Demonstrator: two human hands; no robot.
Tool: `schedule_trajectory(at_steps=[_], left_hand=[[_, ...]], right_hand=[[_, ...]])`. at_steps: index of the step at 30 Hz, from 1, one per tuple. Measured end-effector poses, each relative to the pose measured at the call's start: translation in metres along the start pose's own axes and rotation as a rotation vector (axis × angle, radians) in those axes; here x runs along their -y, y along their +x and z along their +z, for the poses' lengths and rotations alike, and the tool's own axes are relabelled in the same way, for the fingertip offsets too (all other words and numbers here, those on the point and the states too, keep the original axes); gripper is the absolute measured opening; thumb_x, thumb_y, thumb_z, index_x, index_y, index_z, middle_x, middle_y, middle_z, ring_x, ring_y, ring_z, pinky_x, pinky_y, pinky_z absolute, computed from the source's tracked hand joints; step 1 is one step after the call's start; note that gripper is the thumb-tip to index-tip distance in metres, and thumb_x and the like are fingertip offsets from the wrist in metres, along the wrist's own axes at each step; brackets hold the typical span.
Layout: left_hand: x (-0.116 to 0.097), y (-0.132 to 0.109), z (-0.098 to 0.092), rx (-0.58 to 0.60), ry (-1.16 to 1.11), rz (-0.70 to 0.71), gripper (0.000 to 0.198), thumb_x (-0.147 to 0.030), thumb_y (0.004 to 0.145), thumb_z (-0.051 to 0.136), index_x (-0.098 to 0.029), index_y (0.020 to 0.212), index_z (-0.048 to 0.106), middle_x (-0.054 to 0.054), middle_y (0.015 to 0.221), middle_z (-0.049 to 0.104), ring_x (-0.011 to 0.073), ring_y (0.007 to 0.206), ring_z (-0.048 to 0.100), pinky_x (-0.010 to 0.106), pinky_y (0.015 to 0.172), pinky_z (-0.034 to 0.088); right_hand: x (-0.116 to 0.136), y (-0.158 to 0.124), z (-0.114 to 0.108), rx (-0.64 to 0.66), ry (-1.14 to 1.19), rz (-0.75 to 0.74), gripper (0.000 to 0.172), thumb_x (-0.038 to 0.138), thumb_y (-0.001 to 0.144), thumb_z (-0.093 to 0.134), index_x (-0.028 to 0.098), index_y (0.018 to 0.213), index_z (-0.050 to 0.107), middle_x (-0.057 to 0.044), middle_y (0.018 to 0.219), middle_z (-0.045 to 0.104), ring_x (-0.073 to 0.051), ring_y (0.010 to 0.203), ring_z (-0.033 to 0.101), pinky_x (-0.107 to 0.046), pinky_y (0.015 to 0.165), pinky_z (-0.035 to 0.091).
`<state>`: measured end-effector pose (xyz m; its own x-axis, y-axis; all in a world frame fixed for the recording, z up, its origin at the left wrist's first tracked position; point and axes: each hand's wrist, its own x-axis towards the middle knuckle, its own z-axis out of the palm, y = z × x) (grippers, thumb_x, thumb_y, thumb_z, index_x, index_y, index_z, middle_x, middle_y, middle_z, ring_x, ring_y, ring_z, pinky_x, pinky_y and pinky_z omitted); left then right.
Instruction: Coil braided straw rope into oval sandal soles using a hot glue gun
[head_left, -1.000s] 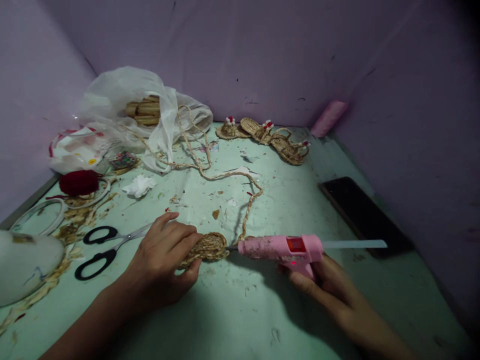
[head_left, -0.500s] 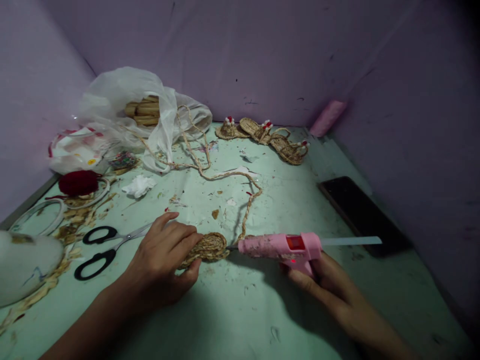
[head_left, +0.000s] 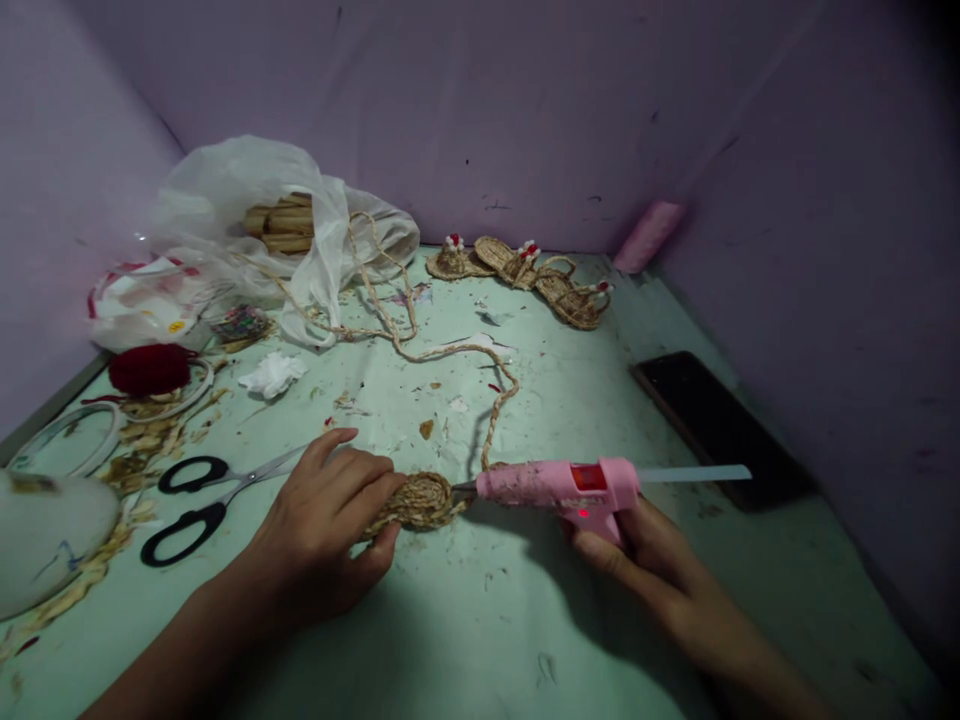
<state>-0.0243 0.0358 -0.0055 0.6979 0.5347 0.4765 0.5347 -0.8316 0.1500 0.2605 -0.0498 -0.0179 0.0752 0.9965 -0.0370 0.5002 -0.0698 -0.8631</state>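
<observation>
My left hand is closed on one end of a small coiled sole of braided straw, lying on the pale green table. In my right hand is a pink hot glue gun, its handle wrapped by my fingers. The gun's metal nozzle touches or nearly touches the sole's right edge. A clear glue stick juts from its back, and a small red light glows. Behind the nozzle, a braided straw cord runs back across the table. Part of the sole is hidden under my left fingers.
Black-handled scissors lie left of my left hand. Tiny straw slippers with beads sit at the back wall. A phone lies right. A plastic bag, dark red yarn and crumpled tissue are at left.
The view has shifted slightly. The glue gun's nozzle has moved a little upward along the sole's right edge. My left hand keeps its hold on the sole.
</observation>
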Motion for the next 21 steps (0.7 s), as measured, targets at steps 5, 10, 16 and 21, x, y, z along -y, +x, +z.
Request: schedule_trajectory(at_steps=[5, 10, 16, 21], left_hand=[[-0.0013, -0.0011, 0.002, -0.017, -0.001, 0.015, 0.022, -0.01, 0.073, 0.057, -0.014, 0.094, 0.06, 0.008, 0.084, 0.066, 0.0171, 0.075, 0.06, 0.05, 0.094, 0.041], [-0.0006, -0.0021, 0.0034, -0.01, 0.007, 0.031, 0.021, -0.011, 0.074, 0.056, -0.014, 0.094, 0.061, 0.007, 0.084, 0.066, 0.0174, 0.075, 0.06, 0.052, 0.094, 0.04], [-0.003, -0.0015, 0.0023, 0.041, 0.014, 0.016, 0.02, -0.011, 0.075, 0.057, -0.014, 0.094, 0.062, 0.006, 0.084, 0.066, 0.0171, 0.075, 0.06, 0.05, 0.096, 0.038], [-0.0062, 0.0007, 0.0047, 0.023, 0.018, 0.035, 0.018, -0.009, 0.076, 0.055, -0.012, 0.093, 0.062, 0.006, 0.083, 0.067, 0.0173, 0.074, 0.06, 0.051, 0.095, 0.038]], right_hand=[[-0.004, -0.0021, 0.0002, 0.045, 0.012, 0.007, 0.023, 0.042, 0.083, 0.054, 0.023, 0.088, 0.064, -0.004, 0.077, 0.062, -0.019, 0.069, 0.059, -0.034, 0.06, 0.053], [-0.0013, -0.0011, 0.0007, 0.026, -0.003, -0.009, 0.019, 0.04, 0.082, 0.054, 0.023, 0.081, 0.062, -0.001, 0.069, 0.058, -0.017, 0.062, 0.055, -0.032, 0.055, 0.051], [0.0039, 0.0013, -0.0002, 0.048, -0.004, 0.038, 0.024, 0.043, 0.079, 0.053, 0.021, 0.074, 0.061, -0.003, 0.067, 0.058, -0.018, 0.062, 0.055, -0.034, 0.056, 0.05], [0.0006, 0.0008, -0.0004, 0.052, 0.013, 0.075, 0.027, 0.046, 0.078, 0.054, 0.022, 0.085, 0.064, -0.005, 0.074, 0.061, -0.021, 0.068, 0.058, -0.036, 0.06, 0.052]])
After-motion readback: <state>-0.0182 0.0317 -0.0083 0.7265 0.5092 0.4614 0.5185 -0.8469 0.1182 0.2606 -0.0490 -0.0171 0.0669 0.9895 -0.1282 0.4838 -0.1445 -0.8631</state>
